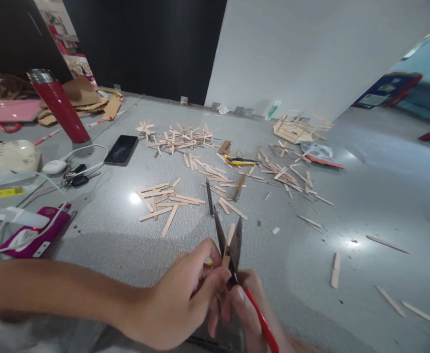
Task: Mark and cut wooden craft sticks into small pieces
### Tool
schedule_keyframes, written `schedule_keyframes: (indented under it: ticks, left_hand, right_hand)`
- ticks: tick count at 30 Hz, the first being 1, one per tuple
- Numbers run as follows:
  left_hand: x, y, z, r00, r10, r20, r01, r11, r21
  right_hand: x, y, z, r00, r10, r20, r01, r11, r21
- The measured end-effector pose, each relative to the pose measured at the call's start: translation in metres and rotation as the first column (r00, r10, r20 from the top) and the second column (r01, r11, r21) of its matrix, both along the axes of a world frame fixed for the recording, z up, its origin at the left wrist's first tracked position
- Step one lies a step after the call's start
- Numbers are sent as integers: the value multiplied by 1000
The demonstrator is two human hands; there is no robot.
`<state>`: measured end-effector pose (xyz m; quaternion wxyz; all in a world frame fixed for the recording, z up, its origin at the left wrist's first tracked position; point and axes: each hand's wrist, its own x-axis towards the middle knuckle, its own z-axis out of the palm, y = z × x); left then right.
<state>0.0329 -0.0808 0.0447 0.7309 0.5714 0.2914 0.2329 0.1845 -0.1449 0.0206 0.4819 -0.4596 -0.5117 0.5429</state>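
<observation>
While the scissors (251, 300) are gripped by the right hand (244, 314), a wooden stick (230, 236) is pinched in the fingers (212, 248) of the left hand (180, 296), jutting lengthwise between the parted blades (238, 242) toward the surface's (291, 274) far edge.

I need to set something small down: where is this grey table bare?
One patch lies between the black rectangular phone, the purple rectangular case and the front pile of pale wooden sticks; another, between the red-handled metal scissors and the loose wooden strip to their right. It is crowded around the yellow-and-black cutter.
</observation>
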Motion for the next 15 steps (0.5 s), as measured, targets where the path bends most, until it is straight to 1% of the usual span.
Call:
schedule_keyframes:
  ticks: [5, 8, 10, 12, 15]
  left_hand:
    - [-3, 2, 4, 1000, 16, 0, -16, 999, 39]
    - [-5, 3, 7, 1000, 31, 2, -31, 998, 61]
    - [-5, 3, 8, 1000, 26, 4, -26, 998, 65]
    - [-5, 3, 8, 1000, 23, 3, -23, 998, 61]
    - [-6, 4, 9, 1000, 30, -1, -30, 998, 60]
  right_hand:
    - [4, 8, 2, 997, 78, 3, -78, 993, 86]
    - [5, 11, 6, 994, 102, -39, -96, 987, 129]
    - [8, 12, 5, 992, 110, -64, -101, 986, 134]
    - [12, 11, 3, 991, 122, -56, -113, 983, 143]
    - [20, 8, -1, 993, 115, 1, -114, 981, 156]
